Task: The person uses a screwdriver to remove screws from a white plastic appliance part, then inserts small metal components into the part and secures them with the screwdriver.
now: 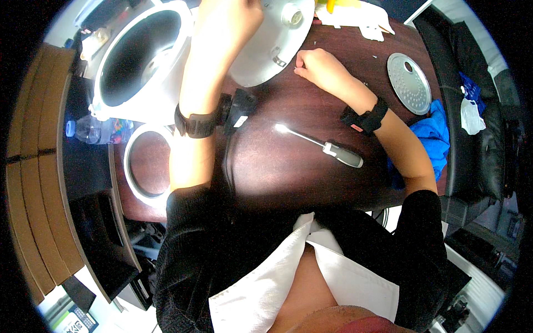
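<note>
A round silver lid-like cover [264,58] with a round fitting is at the top middle of the table. My left hand [236,19] is curled closed over its left side; the upper frame edge and glare hide what its fingers grip. My right hand [322,69] is beside the cover's right rim, thumb and fingers drawn together; anything pinched there is too small to make out. A screwdriver [341,154] with a grey handle lies below the hands, its bright tip pointing left.
A large white pot-like housing [180,72] with a dark inside stands at left, above a pale ring [131,166]. A plastic bottle [91,130] lies nearby. At right are a perforated metal disc [408,83] and blue cloth [430,136]. White packaging [363,19] lies at the far edge.
</note>
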Tool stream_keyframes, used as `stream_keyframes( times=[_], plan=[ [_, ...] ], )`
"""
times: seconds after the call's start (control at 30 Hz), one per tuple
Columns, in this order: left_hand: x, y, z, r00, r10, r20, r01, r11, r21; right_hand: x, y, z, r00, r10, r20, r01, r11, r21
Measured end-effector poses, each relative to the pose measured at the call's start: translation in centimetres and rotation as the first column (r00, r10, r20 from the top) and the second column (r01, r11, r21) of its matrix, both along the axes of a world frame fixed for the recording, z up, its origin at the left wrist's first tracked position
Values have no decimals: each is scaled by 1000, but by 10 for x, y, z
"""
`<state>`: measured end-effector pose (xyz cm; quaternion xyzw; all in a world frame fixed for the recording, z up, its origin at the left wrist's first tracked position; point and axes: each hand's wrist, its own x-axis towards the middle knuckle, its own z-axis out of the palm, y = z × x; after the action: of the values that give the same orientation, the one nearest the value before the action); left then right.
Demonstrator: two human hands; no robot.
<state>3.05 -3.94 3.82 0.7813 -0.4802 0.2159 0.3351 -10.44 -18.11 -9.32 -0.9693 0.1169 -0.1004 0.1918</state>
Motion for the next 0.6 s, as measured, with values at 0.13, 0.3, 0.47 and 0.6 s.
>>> stream_keyframes(
  times=[0.13, 0.3, 0.47, 0.6],
  plan=[
    [2, 4, 0, 998, -3, 65, 8, 997, -70, 3, 0, -4, 999, -6, 33, 7, 999, -51],
    [14, -1, -3, 999, -22, -46, 25, 997, 69, 1, 0, 5, 991, -5, 135, -5, 998, 70],
    [20, -2, -2, 987, -69, -145, 84, 991, 101, 0, 4, 24, 961, -52, 273, -17, 969, 245],
    [27, 3, -2, 979, -119, -167, 139, 984, 114, -4, 5, 40, 929, -126, 349, -11, 931, 365]
  ],
)
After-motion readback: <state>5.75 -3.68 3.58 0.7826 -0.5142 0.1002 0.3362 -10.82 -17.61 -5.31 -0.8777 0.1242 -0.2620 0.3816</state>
